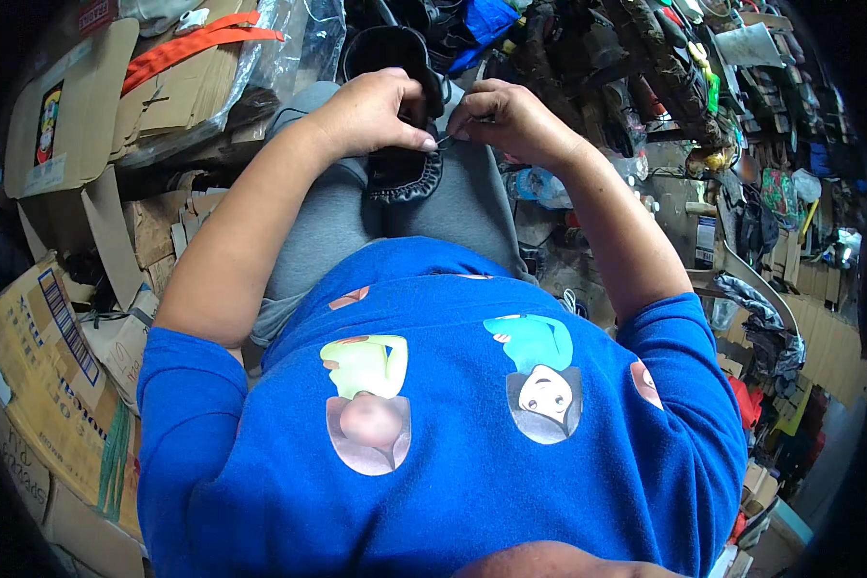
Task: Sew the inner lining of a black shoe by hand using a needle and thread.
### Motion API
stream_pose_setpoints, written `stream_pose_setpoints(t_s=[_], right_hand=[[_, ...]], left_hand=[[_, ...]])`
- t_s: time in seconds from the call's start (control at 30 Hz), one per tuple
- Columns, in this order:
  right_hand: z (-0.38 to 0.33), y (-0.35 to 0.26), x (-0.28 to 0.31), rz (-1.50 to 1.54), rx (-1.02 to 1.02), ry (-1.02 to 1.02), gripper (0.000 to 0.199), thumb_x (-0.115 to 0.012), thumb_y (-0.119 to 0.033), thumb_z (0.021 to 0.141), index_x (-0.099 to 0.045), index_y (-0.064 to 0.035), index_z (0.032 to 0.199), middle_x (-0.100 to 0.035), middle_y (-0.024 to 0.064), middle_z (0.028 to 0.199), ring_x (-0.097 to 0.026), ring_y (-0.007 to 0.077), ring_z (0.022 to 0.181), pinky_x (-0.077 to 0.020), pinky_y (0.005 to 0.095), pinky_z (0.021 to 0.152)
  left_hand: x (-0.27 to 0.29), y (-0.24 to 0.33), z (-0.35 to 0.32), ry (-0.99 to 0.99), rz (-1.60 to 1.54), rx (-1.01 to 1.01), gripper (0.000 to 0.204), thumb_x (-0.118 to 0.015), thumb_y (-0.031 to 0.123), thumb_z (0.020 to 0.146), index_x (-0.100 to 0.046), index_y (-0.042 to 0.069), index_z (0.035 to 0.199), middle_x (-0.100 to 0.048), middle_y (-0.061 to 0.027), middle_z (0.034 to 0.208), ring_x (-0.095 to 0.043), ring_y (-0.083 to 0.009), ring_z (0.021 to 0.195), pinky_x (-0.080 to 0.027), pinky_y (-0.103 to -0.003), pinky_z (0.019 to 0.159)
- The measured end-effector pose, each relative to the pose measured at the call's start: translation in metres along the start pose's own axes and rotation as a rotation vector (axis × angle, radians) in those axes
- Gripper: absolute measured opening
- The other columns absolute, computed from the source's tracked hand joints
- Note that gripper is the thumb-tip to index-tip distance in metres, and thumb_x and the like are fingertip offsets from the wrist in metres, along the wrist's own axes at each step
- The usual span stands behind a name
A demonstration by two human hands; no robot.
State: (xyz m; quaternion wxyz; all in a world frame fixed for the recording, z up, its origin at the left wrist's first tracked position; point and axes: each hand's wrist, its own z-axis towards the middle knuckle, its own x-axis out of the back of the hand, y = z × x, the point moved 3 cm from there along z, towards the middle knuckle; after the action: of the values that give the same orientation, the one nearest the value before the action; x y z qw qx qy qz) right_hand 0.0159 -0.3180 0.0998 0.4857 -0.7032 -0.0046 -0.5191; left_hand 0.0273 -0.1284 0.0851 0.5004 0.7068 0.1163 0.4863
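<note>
I am sitting with a black shoe (400,106) lying on my lap, on my grey trousers (337,217), its gathered black rim pointing toward my belly. My left hand (376,111) is curling over the shoe's left side, fingers closed on its black upper and pressing it down. My right hand (511,120) is sitting just beside the left, thumb and forefinger pinching something thin at the shoe's edge; it is too small for me to say what it is. Both forearms are coming out of the pushed-up sleeves of my blue top (453,433). Flattened cardboard boxes (67,289) are piling up at my left, with an orange strap (197,43) lying on them. At my right, a cluttered floor of shoes and scraps (761,212) is spreading out.
</note>
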Motion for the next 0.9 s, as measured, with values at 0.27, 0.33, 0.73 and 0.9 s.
stream_pose_setpoints(t_s=[0.27,0.33,0.73,0.9], right_hand=[[-0.011,-0.002,-0.017,0.172,-0.021,0.022,0.018,-0.069,-0.004,0.075,-0.070,-0.0115,0.091,-0.061,0.0060,0.086,-0.063,0.0203,0.083,-0.0509,0.0310,0.074],[-0.019,-0.006,-0.020,0.115,-0.038,0.082,0.021,-0.069,-0.004,0.075,-0.070,-0.0125,0.094,-0.061,0.0062,0.087,-0.063,0.0198,0.081,-0.0513,0.0310,0.072],[-0.024,-0.015,-0.026,-0.035,-0.004,0.147,0.021,-0.070,-0.010,0.076,-0.071,-0.0192,0.094,-0.062,0.0072,0.087,-0.064,0.0268,0.078,-0.0521,0.0355,0.067],[-0.022,-0.014,-0.027,-0.059,0.024,0.175,0.020,-0.070,-0.009,0.075,-0.071,-0.0192,0.093,-0.062,0.0070,0.086,-0.064,0.0273,0.078,-0.0522,0.0360,0.068]], left_hand=[[0.001,-0.009,-0.006,-0.266,-0.176,0.030,0.027,-0.071,0.015,0.075,-0.067,-0.001,0.097,-0.060,-0.0076,0.090,-0.058,-0.0202,0.090,-0.044,-0.030,0.084],[0.003,-0.008,-0.008,-0.303,-0.160,-0.006,0.027,-0.068,0.014,0.077,-0.067,0.000,0.099,-0.059,-0.0076,0.090,-0.058,-0.0204,0.090,-0.044,-0.030,0.084],[0.003,0.002,-0.014,-0.404,0.043,-0.025,0.030,-0.059,0.007,0.082,-0.065,0.003,0.110,-0.051,-0.0093,0.088,-0.054,-0.0224,0.088,-0.043,-0.031,0.081],[0.003,-0.004,-0.015,-0.376,-0.066,-0.035,0.030,-0.058,0.008,0.082,-0.065,0.000,0.110,-0.050,-0.0077,0.087,-0.054,-0.0203,0.089,-0.042,-0.030,0.080]])
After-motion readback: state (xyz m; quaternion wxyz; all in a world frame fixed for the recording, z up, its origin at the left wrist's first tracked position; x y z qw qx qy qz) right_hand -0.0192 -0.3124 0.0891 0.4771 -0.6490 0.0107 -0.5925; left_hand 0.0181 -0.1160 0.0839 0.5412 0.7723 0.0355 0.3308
